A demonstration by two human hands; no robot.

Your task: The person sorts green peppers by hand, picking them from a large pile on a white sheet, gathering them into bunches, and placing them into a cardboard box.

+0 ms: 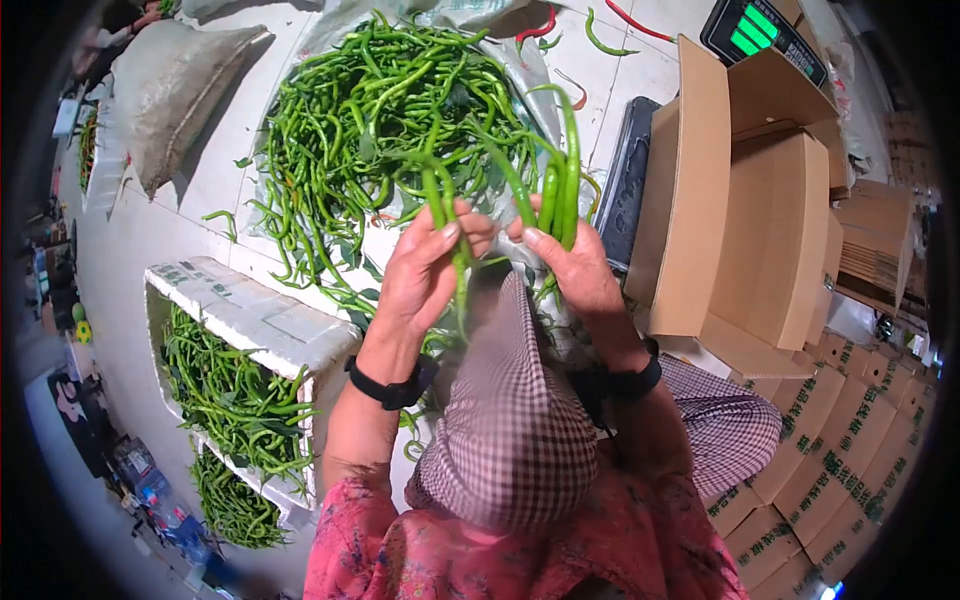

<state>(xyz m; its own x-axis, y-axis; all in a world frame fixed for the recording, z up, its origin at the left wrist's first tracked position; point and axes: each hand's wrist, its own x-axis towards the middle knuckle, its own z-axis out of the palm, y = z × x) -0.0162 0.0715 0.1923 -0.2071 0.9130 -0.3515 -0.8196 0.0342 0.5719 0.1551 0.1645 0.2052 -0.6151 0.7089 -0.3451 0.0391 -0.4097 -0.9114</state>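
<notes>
"Above the person's checked trousers (510, 450), what are the hands doing?"

"Both are gripping long green peppers. The left hand (425, 265) pinches a few, the left-hand peppers (432, 192), between thumb and fingers. The right hand (575, 262) clasps a loose bunch, the right-hand peppers (570, 195), pointing away from the body. The hands are near each other but apart."

"Where are the other peppers?"

"Just beyond the hands, a large tangled pile of green peppers (385, 110) lies on plastic sheeting (545, 105) over a pale tiled floor (205, 180). To the left, a white foam box (255, 315) holds more, leafy bits among them, and another heap (235, 505) sits beside its near end. A few red peppers (640, 20) lie at the top."

"And on the right?"

"An open cardboard box (705, 190), a dark flat object (628, 185) beside it, and a device with glowing green digits (755, 32). A stuffed, pale sack (180, 95) rests at upper left."
</notes>
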